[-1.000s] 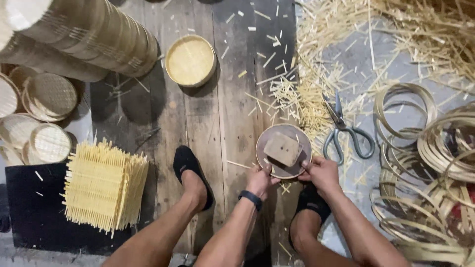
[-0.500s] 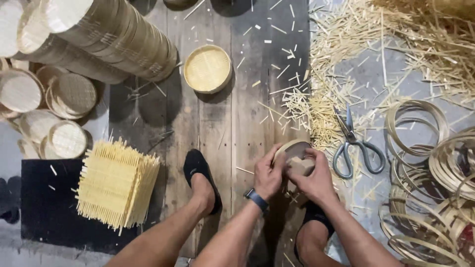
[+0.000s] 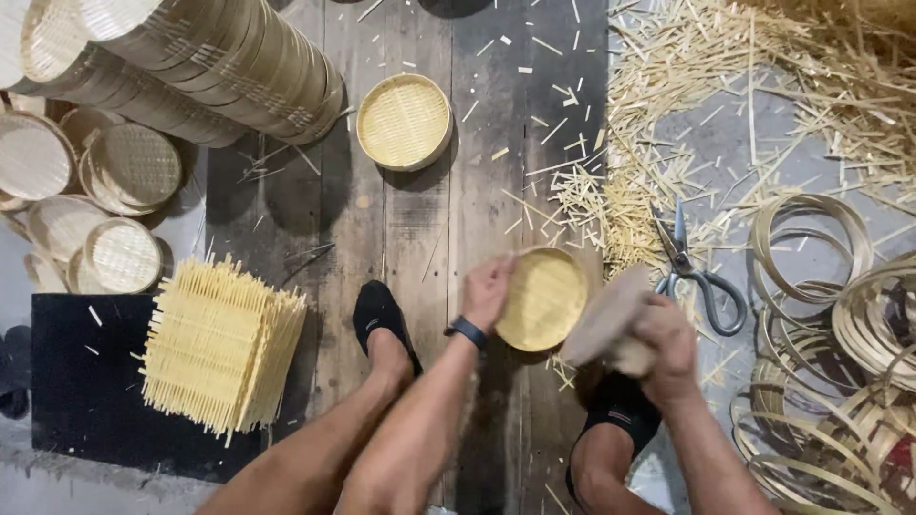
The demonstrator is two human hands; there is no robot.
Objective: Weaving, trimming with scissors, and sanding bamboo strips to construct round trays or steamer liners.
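Observation:
My left hand (image 3: pixel 489 286) grips the left rim of a small round woven bamboo tray (image 3: pixel 544 298), held tilted above the wooden floor. My right hand (image 3: pixel 663 345) is closed around a wooden block (image 3: pixel 603 317), blurred, just right of the tray's edge. A dark band sits on my left wrist. My two feet in black socks rest on the planks, one under each arm. Whether the block touches the tray I cannot tell.
A finished round tray (image 3: pixel 405 121) lies on the planks ahead. Long stacks of trays (image 3: pixel 210 57) and loose lids (image 3: pixel 124 210) fill the left. A pile of woven bamboo mats (image 3: pixel 221 341) sits on a black mat. Scissors (image 3: pixel 697 272), bamboo slivers (image 3: pixel 725 86) and bamboo hoops (image 3: pixel 830 315) lie right.
The tray has been turned over from open side up with the block inside to woven face showing. The block has come out to the right in my right hand.

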